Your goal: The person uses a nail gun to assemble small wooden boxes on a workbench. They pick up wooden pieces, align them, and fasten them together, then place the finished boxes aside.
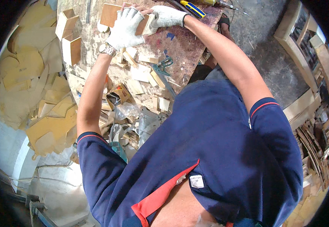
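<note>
At the far edge of the worktable, both my hands are on a small wooden box-like piece with a brown face and pale edges. My left hand, in a white fingerless glove with a watch at the wrist, lies over its middle, the fingers bent over the far side. My right hand, in a matching glove, grips its right end by a pale edge, fingers partly hidden. Two similar wooden pieces stand joined or touching to the left. Just right of the hands lies a yellow and blue-black handled tool.
Wood offcuts, a green clamp-like tool, and a torn cardboard box litter the worktable. Yellowish cut sheets pile up at left. A wooden frame stands at right. Another person's sandalled foot shows beside the table.
</note>
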`<control>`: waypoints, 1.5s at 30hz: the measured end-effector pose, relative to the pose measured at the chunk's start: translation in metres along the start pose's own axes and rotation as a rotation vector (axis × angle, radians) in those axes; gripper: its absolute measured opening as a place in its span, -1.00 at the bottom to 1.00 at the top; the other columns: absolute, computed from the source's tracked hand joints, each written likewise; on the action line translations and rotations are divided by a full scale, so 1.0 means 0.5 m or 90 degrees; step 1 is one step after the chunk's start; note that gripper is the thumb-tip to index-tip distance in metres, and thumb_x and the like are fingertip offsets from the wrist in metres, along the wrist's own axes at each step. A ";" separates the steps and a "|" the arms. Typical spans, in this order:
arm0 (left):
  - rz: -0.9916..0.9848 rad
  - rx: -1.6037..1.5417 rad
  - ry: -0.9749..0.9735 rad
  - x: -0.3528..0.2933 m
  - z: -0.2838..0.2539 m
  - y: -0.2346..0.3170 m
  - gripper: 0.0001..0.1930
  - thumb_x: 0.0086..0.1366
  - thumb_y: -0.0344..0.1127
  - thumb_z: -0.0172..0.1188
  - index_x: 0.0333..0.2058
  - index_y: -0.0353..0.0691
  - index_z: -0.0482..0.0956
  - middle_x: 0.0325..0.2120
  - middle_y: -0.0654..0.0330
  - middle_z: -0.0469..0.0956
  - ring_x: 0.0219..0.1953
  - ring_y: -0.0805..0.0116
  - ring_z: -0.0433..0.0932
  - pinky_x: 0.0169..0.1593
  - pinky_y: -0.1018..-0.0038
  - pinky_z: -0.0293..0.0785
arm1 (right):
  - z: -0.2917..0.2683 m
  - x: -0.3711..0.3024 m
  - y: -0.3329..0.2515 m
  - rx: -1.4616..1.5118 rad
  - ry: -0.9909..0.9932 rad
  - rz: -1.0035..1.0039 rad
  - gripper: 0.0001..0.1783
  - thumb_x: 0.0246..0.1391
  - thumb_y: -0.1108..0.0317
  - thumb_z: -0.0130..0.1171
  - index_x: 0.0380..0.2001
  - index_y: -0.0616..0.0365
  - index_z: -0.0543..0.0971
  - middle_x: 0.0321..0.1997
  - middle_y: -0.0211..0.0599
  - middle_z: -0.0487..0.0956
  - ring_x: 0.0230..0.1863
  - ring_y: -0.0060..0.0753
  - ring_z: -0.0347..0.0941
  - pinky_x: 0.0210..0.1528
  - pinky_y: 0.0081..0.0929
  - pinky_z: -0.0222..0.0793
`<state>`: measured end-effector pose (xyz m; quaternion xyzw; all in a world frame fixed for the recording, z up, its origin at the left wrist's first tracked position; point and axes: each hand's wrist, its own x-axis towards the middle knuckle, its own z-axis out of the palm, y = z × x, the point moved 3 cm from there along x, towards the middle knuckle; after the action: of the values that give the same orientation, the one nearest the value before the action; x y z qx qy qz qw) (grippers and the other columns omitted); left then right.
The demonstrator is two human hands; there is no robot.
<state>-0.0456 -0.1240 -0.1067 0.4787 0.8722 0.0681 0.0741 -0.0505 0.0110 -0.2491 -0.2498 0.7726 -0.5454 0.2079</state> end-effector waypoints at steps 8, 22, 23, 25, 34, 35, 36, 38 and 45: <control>0.050 0.082 -0.039 -0.009 0.014 -0.007 -0.13 -0.05 0.00 0.36 0.33 0.09 0.37 0.04 0.07 0.44 0.23 0.04 0.37 0.53 -0.09 -0.11 | 0.009 -0.002 0.018 0.088 0.001 -0.057 -0.48 0.04 0.32 0.34 0.14 -0.03 0.64 -0.20 -0.15 0.69 -0.29 -0.26 0.61 -0.19 -0.31 0.53; -0.003 0.051 0.000 -0.006 0.024 -0.007 -0.31 0.00 -0.02 0.36 0.19 0.14 0.52 0.02 0.13 0.50 0.19 0.08 0.42 0.51 -0.05 -0.04 | -0.001 -0.009 -0.008 0.102 -0.062 0.003 -0.47 0.04 0.32 0.38 0.14 0.02 0.62 -0.18 -0.16 0.70 -0.12 -0.29 0.66 -0.04 -0.30 0.57; -0.024 0.058 -0.012 -0.007 0.026 -0.007 -0.34 0.01 -0.03 0.37 0.17 0.14 0.53 0.01 0.14 0.51 0.19 0.09 0.43 0.51 -0.05 -0.03 | -0.003 -0.013 -0.014 0.110 -0.059 0.017 -0.50 0.04 0.31 0.38 0.09 0.06 0.63 -0.17 -0.10 0.70 -0.08 -0.17 0.64 0.02 -0.27 0.54; -0.052 0.054 -0.015 -0.009 0.031 -0.009 -0.38 0.02 -0.06 0.38 0.14 0.15 0.56 0.00 0.16 0.53 0.17 0.12 0.45 0.50 -0.04 0.00 | -0.007 -0.006 -0.023 0.043 -0.032 -0.037 -0.50 0.03 0.31 0.37 0.09 0.09 0.62 -0.16 -0.08 0.70 -0.11 -0.09 0.64 -0.01 -0.24 0.54; -0.100 0.013 0.033 -0.013 0.042 -0.014 -0.52 0.06 -0.13 0.38 0.02 0.11 0.59 -0.14 0.24 0.54 0.07 0.15 0.49 0.43 0.04 0.13 | 0.001 -0.010 0.005 0.053 -0.071 0.023 -0.53 -0.04 0.33 0.43 0.00 0.15 0.64 -0.19 -0.06 0.71 -0.19 -0.10 0.65 -0.08 -0.24 0.54; -0.103 0.012 0.036 -0.013 0.042 -0.013 -0.52 0.06 -0.12 0.38 0.01 0.11 0.59 -0.15 0.23 0.53 0.07 0.15 0.49 0.43 0.04 0.15 | -0.004 -0.012 -0.010 0.041 0.045 -0.080 -0.64 -0.01 0.17 0.42 -0.26 0.23 0.66 -0.40 -0.05 0.68 -0.36 -0.15 0.63 -0.21 -0.22 0.51; -0.107 0.008 0.038 -0.013 0.042 -0.011 -0.53 0.07 -0.12 0.38 0.01 0.11 0.59 -0.16 0.23 0.53 0.06 0.14 0.49 0.42 0.04 0.16 | -0.005 -0.015 -0.011 0.059 0.034 -0.076 -0.64 -0.02 0.18 0.42 -0.25 0.22 0.66 -0.40 -0.06 0.69 -0.37 -0.16 0.63 -0.21 -0.23 0.51; -0.094 0.031 0.059 -0.012 0.037 -0.008 -0.54 0.08 -0.10 0.38 0.00 0.10 0.59 -0.18 0.22 0.52 0.06 0.15 0.49 0.40 0.04 0.17 | -0.004 -0.024 -0.011 0.094 0.020 -0.065 -0.65 -0.02 0.20 0.42 -0.23 0.20 0.66 -0.40 -0.08 0.69 -0.37 -0.18 0.63 -0.22 -0.24 0.51; -0.083 -0.001 0.028 -0.011 0.036 -0.012 -0.52 0.13 -0.04 0.38 0.05 0.07 0.60 -0.18 0.19 0.53 0.07 0.13 0.48 0.41 0.02 0.18 | 0.002 -0.020 -0.005 0.047 0.070 -0.132 -0.54 -0.01 0.27 0.43 0.01 0.06 0.66 -0.39 -0.09 0.69 -0.40 -0.20 0.62 -0.23 -0.28 0.51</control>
<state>-0.0443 -0.1309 -0.1254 0.4191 0.9029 0.0742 0.0593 -0.0418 0.0158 -0.2464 -0.2898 0.7323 -0.6051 0.1166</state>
